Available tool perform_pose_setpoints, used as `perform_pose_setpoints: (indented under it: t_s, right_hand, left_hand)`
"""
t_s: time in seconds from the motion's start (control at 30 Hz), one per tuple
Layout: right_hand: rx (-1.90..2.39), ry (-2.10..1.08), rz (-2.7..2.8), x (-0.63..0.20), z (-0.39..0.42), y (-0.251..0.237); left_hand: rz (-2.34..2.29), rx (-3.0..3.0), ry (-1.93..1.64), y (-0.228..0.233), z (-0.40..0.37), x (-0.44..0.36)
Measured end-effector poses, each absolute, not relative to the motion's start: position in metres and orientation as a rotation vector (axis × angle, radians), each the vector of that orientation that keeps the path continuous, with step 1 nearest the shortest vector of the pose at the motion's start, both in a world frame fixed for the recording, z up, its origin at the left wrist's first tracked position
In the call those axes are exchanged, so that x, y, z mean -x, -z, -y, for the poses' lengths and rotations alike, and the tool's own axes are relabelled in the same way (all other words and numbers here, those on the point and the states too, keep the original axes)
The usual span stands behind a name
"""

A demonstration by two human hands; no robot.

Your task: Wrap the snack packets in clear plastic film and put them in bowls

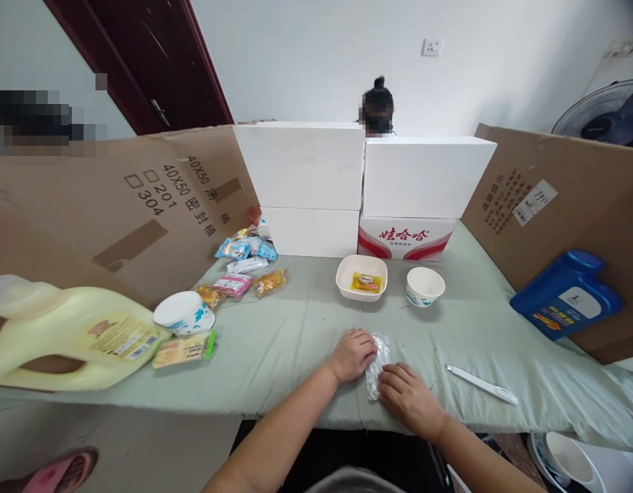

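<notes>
Pale green cloth covers the work table, walled at left and right by cardboard sheets and at the far side by stacked white boxes; a person's head shows behind them.

Near centre: my left hand and my right hand both rest on a small clear-wrapped packet lying on the cloth at the near edge; the left hand is curled, its fingers pressing the packet's far left side; the right hand lies flatter, fingertips on the packet's near right end; neither hand lifts it.

Right of the hands: a white utensil lies flat on the cloth, apart from the right hand.

Beyond the hands: a shallow cream bowl holds one yellow sachet; just right of it stands a white paper cup, upright and apart from the bowl; behind both sits a red-and-white carton under the white boxes.

Far left: a scatter of snack packets lies near the cardboard.

Near left: a second paper cup, tipped on its side, touches a large pale yellow jug lying flat; a flat packet lies just beside them.

Right edge: a blue jug leans against the cardboard; a fan stands behind.
</notes>
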State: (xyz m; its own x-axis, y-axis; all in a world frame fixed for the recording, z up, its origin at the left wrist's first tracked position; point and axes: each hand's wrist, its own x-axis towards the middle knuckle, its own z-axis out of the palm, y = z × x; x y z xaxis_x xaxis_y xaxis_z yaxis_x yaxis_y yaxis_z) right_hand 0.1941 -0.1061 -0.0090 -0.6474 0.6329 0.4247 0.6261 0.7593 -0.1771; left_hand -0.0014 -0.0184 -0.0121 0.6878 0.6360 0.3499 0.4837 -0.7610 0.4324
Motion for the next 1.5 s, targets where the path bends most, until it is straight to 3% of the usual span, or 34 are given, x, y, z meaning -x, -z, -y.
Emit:
perform_pose_setpoints:
  t_s: [0.1,0.27,0.67,0.87,1.13,1.33,1.5]
  right_hand:
    - [0.984,-0.099,2.493,-0.192,0.098,0.001]
    - [1.403,-0.331,2.451,-0.181,0.060,-0.011]
    - [2.017,-0.177,2.308,-0.156,0.027,0.008]
    - [2.008,-0.062,2.300,-0.151,0.029,0.018]
    - [1.920,0.132,2.154,-0.199,0.030,0.002]
    - [1.461,0.013,2.325,-0.184,0.054,0.014]
    - [1.401,-0.066,2.325,-0.174,0.063,0.030]
  left_hand:
    - [-0.879,-2.538,-0.749,0.013,0.017,0.002]
    - [-0.935,-2.338,-0.834,0.021,0.012,0.006]
    - [-0.993,-2.226,-1.028,0.027,0.008,0.007]
    - [-0.878,-2.615,-0.876,0.018,0.015,0.003]
    - [-1.003,-2.570,-0.756,0.016,0.015,-0.001]
    - [-1.058,-2.508,-0.741,0.012,0.017,-0.001]
    - [-1.190,-2.479,-0.829,0.012,0.020,-0.001]
